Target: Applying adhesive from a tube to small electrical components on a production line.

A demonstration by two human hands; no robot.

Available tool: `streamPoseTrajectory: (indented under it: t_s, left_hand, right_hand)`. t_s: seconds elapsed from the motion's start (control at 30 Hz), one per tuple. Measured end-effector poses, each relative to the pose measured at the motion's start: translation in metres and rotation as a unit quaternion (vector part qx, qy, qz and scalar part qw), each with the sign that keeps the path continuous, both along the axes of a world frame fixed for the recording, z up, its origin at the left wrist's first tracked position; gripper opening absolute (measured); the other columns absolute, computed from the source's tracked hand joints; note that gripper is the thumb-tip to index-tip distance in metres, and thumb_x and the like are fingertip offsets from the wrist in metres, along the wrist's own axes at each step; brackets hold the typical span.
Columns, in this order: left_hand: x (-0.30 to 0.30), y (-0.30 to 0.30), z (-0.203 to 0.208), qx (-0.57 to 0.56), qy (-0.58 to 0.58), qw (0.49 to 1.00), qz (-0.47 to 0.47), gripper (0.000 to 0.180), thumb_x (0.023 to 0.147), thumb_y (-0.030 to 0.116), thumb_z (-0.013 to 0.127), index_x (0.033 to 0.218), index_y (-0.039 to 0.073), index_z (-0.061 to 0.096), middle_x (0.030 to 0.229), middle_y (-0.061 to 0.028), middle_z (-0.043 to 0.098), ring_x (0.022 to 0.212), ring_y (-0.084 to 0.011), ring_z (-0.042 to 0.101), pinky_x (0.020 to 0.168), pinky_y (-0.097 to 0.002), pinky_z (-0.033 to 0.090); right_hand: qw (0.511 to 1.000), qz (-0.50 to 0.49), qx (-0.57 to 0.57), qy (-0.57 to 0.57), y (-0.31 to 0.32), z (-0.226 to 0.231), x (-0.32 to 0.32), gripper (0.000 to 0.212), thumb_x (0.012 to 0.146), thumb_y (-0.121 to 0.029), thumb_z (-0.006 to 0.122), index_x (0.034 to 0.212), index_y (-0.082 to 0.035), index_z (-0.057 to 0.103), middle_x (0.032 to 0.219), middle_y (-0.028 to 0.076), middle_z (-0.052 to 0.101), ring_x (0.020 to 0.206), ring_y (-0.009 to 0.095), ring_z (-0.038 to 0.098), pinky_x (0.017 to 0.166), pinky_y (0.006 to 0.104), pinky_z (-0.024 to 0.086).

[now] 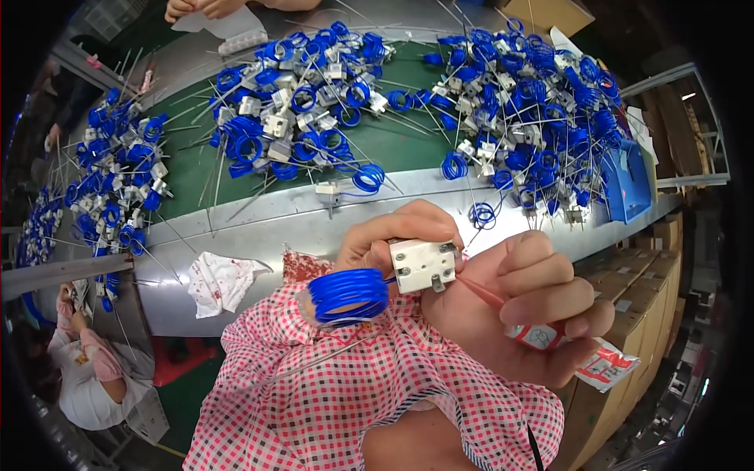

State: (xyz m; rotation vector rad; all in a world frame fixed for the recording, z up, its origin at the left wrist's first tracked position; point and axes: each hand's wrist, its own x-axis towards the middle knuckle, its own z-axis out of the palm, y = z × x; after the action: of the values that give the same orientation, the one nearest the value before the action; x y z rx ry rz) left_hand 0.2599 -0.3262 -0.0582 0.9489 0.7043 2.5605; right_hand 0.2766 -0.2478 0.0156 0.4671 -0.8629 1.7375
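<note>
My left hand (400,231) grips a capillary thermostat, its white block (422,267) pinched between the fingers with the metal terminals showing. The thermostat's blue coil (348,296) hangs beside the left wrist, and a thin metal rod (314,366) slants down across the checked garment. Closed round a soft red and silver tube (609,365) is my right hand (542,302). A narrow reddish part (481,292) points from the right palm toward the block's right side; whether it touches cannot be made out.
Heaped thermostats (290,102) lie on the green surface, with another pile (526,110) farther right. A blue bin (626,180) stands at the right edge. Red-stained cloths (222,282) lie on the metal ledge. Cardboard boxes (628,314) line the right; co-workers' hands (200,8) show at the far side.
</note>
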Motion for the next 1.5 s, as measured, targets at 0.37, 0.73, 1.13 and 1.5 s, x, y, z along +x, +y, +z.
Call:
streamPoseTrajectory:
  t_s: [0.37,0.73,1.13,1.5]
  left_hand:
    - [-0.004,-0.005,-0.003,0.024,-0.077,0.997,-0.015,0.058,0.085,0.049,0.041,0.105,-0.004,0.055,0.102,-0.0168,0.048,0.091,-0.0213,0.052,0.078,-0.0316,0.043]
    - [-0.005,-0.007,-0.006,-0.003,-0.089,0.996,-0.002,0.058,0.086,0.049,0.040,0.102,-0.005,0.056,0.102,-0.0172,0.050,0.092,-0.0211,0.051,0.080,-0.0317,0.040]
    - [-0.004,-0.007,-0.005,0.022,-0.115,0.993,-0.010,0.060,0.085,0.050,0.039,0.103,-0.005,0.055,0.102,-0.0159,0.050,0.093,-0.0211,0.051,0.080,-0.0313,0.041]
    - [-0.014,-0.009,-0.012,0.002,-0.070,0.997,-0.036,0.046,0.089,0.043,0.036,0.112,0.004,0.048,0.103,-0.0189,0.042,0.086,-0.0231,0.053,0.075,-0.0307,0.047]
  right_hand:
    - [0.991,0.060,0.113,-0.050,0.003,-0.007,-0.009,0.027,0.088,-0.026,0.029,0.070,-0.007,0.034,0.051,0.006,0.044,0.039,0.009,0.027,0.044,0.0244,0.024]
    - [0.980,0.082,0.171,-0.068,0.006,-0.010,-0.012,0.026,0.088,-0.026,0.028,0.070,-0.007,0.032,0.050,0.009,0.043,0.038,0.011,0.027,0.040,0.0254,0.025]
    - [0.979,0.014,0.196,-0.052,-0.005,-0.013,-0.014,0.026,0.090,-0.026,0.024,0.075,-0.006,0.033,0.051,0.010,0.044,0.037,0.012,0.029,0.037,0.0247,0.027]
    - [0.982,0.071,0.166,-0.057,-0.002,-0.015,-0.025,0.024,0.089,-0.025,0.027,0.076,-0.006,0.034,0.047,0.008,0.043,0.035,0.011,0.025,0.036,0.0239,0.024]
